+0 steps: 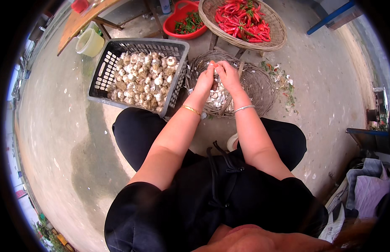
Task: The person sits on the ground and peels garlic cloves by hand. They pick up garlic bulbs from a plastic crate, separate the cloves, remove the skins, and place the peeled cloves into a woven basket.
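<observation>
My left hand [206, 78] and my right hand [227, 74] meet at the fingertips above a wicker basket [261, 91] with a handle across it. Something small and pale, perhaps garlic, shows between the fingers; the hands hide most of it. Below them in the basket lie garlic cloves and papery skins [218, 96]. To the left stands a grey-black plastic crate [99, 74] holding many whole garlic bulbs [141, 75], its right wall beside the basket.
A shallow wicker basket [280, 34] of red chili peppers [242, 20] stands beyond, beside a red plastic basin [169, 28] of green peppers [189, 22]. A pale bucket [91, 42] is near a wooden table [78, 23]. Scraps [287, 82] litter the floor at right.
</observation>
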`<state>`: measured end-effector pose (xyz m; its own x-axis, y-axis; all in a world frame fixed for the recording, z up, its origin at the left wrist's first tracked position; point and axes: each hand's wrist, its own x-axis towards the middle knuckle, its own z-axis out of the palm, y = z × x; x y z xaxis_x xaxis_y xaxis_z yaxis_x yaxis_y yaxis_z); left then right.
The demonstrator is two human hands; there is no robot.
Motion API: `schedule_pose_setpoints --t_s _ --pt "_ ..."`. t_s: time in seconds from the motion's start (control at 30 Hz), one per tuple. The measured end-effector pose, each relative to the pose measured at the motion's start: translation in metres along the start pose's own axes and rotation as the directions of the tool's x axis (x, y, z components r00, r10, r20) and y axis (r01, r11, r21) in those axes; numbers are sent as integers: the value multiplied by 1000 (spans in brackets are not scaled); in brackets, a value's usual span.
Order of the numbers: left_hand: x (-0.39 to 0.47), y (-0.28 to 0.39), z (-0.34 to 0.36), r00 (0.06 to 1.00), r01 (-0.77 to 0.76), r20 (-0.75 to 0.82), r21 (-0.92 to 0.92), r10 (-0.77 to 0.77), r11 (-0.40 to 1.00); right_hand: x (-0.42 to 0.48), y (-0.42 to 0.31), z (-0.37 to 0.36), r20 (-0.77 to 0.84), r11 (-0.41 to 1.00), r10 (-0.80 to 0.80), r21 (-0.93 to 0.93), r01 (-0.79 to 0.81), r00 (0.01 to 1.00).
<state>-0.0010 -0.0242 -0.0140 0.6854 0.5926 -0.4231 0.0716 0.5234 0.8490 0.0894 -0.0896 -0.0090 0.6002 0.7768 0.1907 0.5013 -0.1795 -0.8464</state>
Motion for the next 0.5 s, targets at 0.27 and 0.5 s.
schedule_pose_setpoints --t_s 0.27,0.5 --pt "-1 23 -3 995 101 7 -17 -101 995 2 4 -7 273 798 50 567 -202 961" --pt "17 11 -18 980 -81 -115 508 161 858 8 5 -8 277 981 -66 194 11 959"
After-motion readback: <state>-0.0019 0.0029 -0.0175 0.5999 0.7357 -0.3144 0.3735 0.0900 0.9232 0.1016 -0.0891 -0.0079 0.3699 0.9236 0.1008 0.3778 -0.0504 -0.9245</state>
